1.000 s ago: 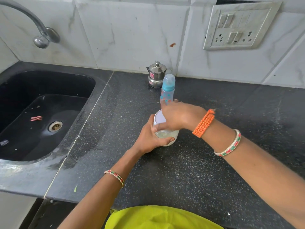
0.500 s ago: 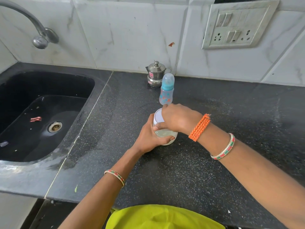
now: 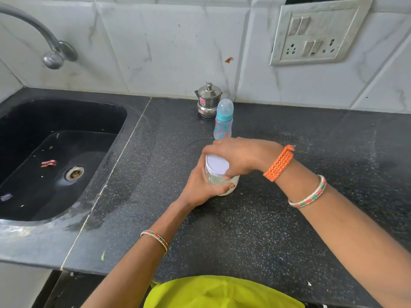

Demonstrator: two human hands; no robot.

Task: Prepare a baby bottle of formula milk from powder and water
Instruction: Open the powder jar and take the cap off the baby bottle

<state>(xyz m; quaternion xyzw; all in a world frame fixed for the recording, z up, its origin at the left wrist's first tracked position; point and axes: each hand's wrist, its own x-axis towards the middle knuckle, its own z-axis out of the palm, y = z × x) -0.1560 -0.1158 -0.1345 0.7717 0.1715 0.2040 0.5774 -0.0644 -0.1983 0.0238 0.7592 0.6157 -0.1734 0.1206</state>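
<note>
Left hand (image 3: pixel 201 187) grips jar (image 3: pixel 219 182); right hand (image 3: pixel 239 157) grips lid (image 3: pixel 216 164).

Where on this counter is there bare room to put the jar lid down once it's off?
Bare counter lies right of the baby bottle, below the switch panel. More lies near the front edge, between the forearms. It is crowded around the jar, with bottle and steel pot just behind.

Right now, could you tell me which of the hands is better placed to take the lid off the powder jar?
The right hand: its fingers already curl over the white lid, while the left hand grips the jar body, steadying it on the counter.
</note>
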